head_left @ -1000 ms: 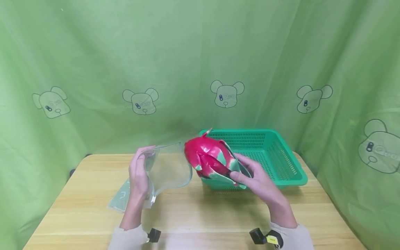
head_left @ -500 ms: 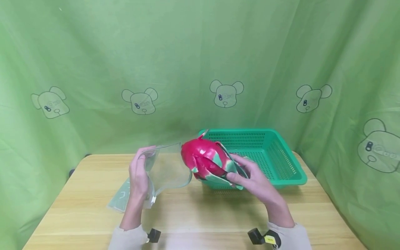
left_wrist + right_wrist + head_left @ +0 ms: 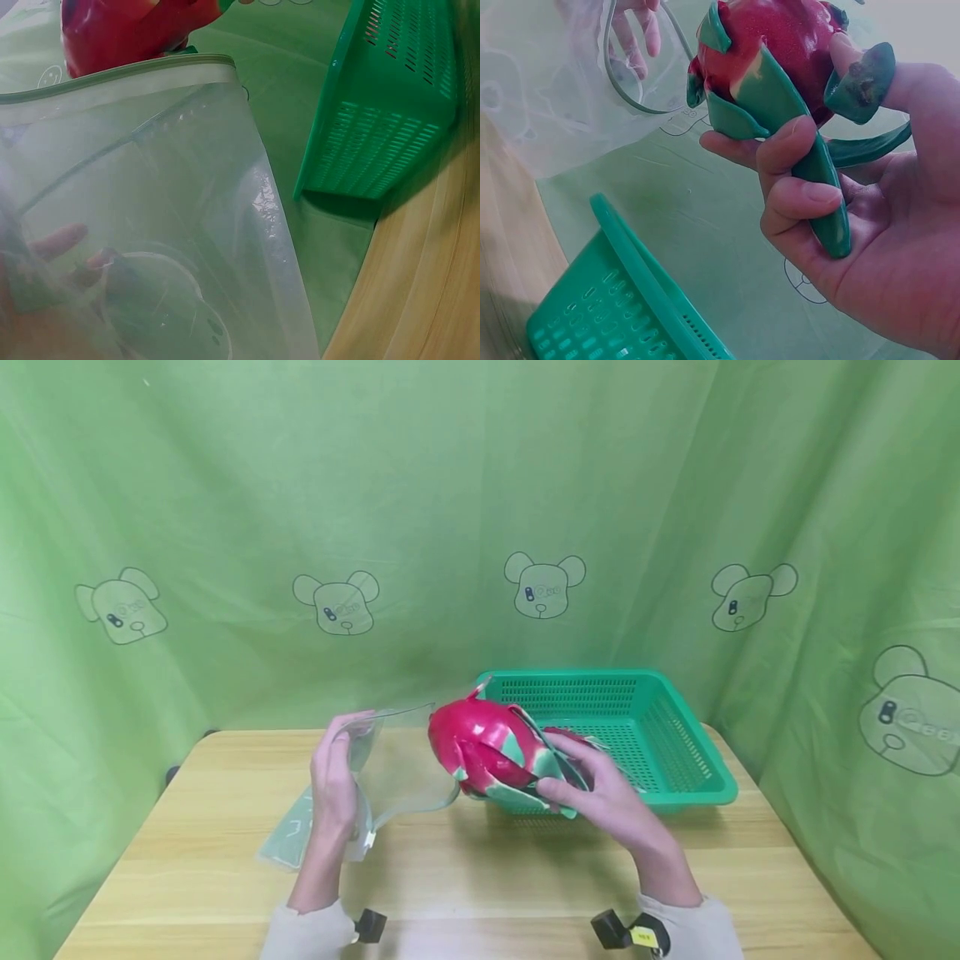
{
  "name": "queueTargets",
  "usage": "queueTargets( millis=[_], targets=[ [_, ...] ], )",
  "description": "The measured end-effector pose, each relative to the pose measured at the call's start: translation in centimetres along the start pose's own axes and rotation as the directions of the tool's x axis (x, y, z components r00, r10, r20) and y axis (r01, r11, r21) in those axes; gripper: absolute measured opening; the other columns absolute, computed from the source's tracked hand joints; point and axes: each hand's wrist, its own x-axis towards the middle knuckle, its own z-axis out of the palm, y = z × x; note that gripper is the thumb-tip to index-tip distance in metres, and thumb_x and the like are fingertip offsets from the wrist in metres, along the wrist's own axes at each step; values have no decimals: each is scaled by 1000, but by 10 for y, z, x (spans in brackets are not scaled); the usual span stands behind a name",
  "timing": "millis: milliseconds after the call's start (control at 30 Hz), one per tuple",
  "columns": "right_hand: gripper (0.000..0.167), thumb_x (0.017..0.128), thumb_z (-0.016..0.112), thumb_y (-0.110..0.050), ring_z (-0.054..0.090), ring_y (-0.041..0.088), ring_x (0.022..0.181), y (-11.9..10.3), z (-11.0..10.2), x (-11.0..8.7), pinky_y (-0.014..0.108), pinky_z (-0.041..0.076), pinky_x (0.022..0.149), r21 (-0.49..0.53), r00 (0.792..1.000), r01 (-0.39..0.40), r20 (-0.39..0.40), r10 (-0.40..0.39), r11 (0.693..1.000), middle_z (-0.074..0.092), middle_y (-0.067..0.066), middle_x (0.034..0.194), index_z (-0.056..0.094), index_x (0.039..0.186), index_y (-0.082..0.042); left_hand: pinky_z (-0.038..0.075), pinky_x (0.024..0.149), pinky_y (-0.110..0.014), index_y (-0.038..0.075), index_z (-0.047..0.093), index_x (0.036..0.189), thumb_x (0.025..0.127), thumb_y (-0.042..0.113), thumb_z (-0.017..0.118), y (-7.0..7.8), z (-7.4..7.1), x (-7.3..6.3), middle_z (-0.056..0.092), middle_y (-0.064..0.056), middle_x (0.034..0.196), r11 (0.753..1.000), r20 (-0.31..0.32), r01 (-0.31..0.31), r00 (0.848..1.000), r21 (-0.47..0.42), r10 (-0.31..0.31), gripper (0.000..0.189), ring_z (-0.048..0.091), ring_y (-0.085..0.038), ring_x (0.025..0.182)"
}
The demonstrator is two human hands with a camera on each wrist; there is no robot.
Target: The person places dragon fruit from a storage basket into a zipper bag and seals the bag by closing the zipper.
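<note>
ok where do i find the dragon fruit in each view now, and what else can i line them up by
Head: dragon fruit just below centre.
Left wrist: at the top, left of centre, cut off by the edge, above the clear bag.
Right wrist: at the top, just right of centre, also cut off.
Shared landmark: green basket, right of centre, upper right, lower left, in that order.

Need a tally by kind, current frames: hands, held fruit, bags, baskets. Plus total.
Hands: 2, left hand and right hand
Dragon fruit, held: 1
Clear zip bag: 1
Green basket: 1
Total: 5
Left out: something red in the basket, mostly hidden, kind and count unclear.
</note>
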Motion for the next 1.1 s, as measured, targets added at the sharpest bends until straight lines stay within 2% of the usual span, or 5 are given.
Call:
queueTargets(
  millis=[267,500,733,1000,1100],
  targets=[
    [53,95,70,-8,65,25,89,1,1,2,40,61,64,-9,1000,4,1,-4,1000,60,17,124,55,146,-7,41,110,-46,-1,64,125,108,12,27,1,2,0,68,-14,123,1000,9,8,1000,5,-8,43,61,-25,117],
    [56,95,71,-10,66,25,76,1,2,1,37,60,65,-12,1000,-21,6,21,1000,64,18,112,51,147,-2,40,110,-47,-2,64,125,108,12,27,2,3,-1,68,-15,124,1000,12,6,1000,2,-6,43,61,-26,117],
    [55,94,73,-14,64,28,101,2,4,2,38,61,77,-63,999,-42,-8,41,997,64,15,120,54,146,-5,41,110,-46,-1,65,124,108,12,28,0,3,-1,68,-14,124,1000,14,2,1000,10,-3,42,61,-26,117],
    [57,94,73,-16,65,29,98,4,6,3,38,61,77,-73,999,-46,-1,46,996,66,14,115,53,147,-5,40,110,-46,-1,65,125,107,12,28,1,4,-1,68,-15,124,1000,11,-6,1000,26,5,43,60,-27,118],
    [58,94,73,-17,64,30,102,5,7,3,37,60,81,-89,999,-50,1,50,995,67,13,116,53,147,-5,40,110,-46,-1,65,125,107,12,28,1,4,-2,68,-14,124,1000,12,-3,1000,28,3,43,60,-27,118]
  ],
)
